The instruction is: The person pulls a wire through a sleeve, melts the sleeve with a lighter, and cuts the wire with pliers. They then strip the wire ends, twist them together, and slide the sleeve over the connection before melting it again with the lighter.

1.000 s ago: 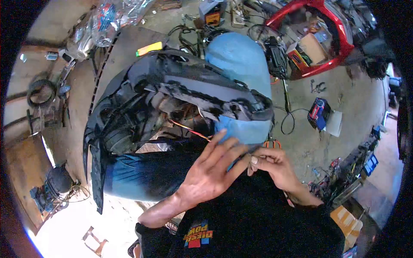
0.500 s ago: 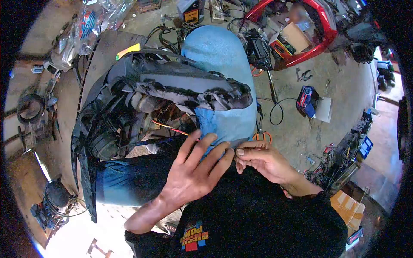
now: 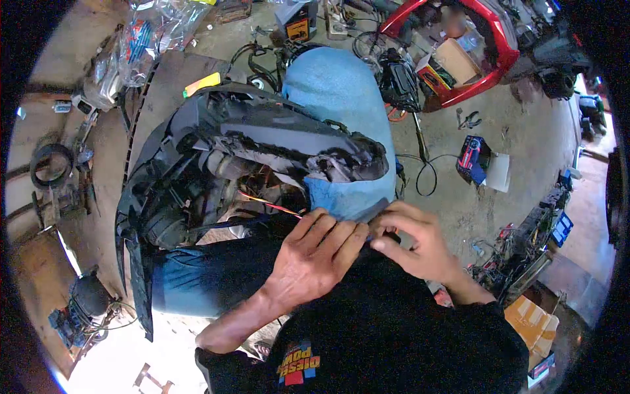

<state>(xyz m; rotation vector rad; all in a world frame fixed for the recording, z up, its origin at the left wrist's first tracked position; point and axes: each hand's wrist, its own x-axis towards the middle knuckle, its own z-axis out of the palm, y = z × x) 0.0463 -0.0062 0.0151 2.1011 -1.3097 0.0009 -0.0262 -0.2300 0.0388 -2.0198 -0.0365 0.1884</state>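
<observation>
A dark plastic vehicle housing [image 3: 282, 134] lies across my lap, with a pair of red and yellow wires [image 3: 269, 205] coming out of it. The wires run under the fingers of my left hand [image 3: 312, 253], which are bent and pressed together around them. Close beside it, my right hand [image 3: 413, 243] has its thumb and forefinger curled at the left hand's fingertips. What lies between the right fingers is too small to make out. Both hands are above my thighs, near the blue jeans knee [image 3: 335, 85].
A red frame [image 3: 508, 59] and an open cardboard box [image 3: 456, 62] stand at the upper right. Pliers [image 3: 470, 120] and a small blue-red box [image 3: 471, 157] lie on the floor. Tangled parts [image 3: 518, 253] are at the right, a black ring [image 3: 52, 165] at the left.
My left hand's fingers have drawn closer together. The right hand has turned, its fingers more curled and raised. The housing and surroundings appear slightly lower and further right.
</observation>
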